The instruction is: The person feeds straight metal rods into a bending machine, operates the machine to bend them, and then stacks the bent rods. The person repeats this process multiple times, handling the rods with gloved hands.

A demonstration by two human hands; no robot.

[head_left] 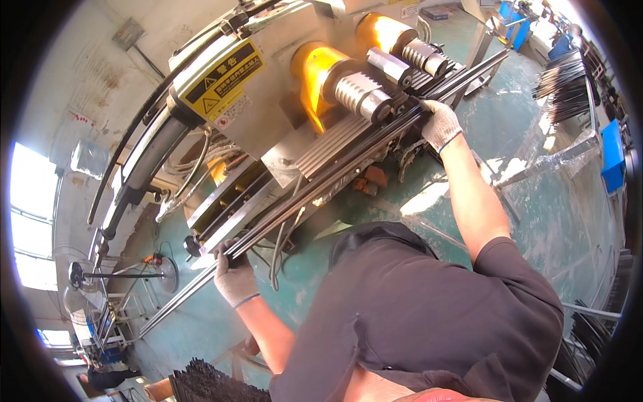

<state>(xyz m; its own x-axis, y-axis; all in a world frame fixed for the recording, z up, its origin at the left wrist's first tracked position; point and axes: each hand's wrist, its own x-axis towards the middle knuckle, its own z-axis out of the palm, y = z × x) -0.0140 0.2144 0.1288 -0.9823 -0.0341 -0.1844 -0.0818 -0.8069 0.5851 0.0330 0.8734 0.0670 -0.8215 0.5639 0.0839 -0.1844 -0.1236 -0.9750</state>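
A bundle of long thin dark metal rods (321, 184) lies along the ribbed feed bed of a grey machine (281, 100). My left hand (234, 275), in a grey knit glove, grips the rods near their lower left end. My right hand (439, 124), also gloved, is closed on the same rods at the upper right, beside the ridged steel rollers (362, 94) with yellow housings. Both arms are stretched out from my dark shirt.
A yellow warning label (224, 77) sits on the machine's upper body. More dark rods lie on a rack (562, 84) at the upper right and in a stack (207, 382) at the bottom left. The floor (529, 221) is green. A standing fan (77, 275) is at left.
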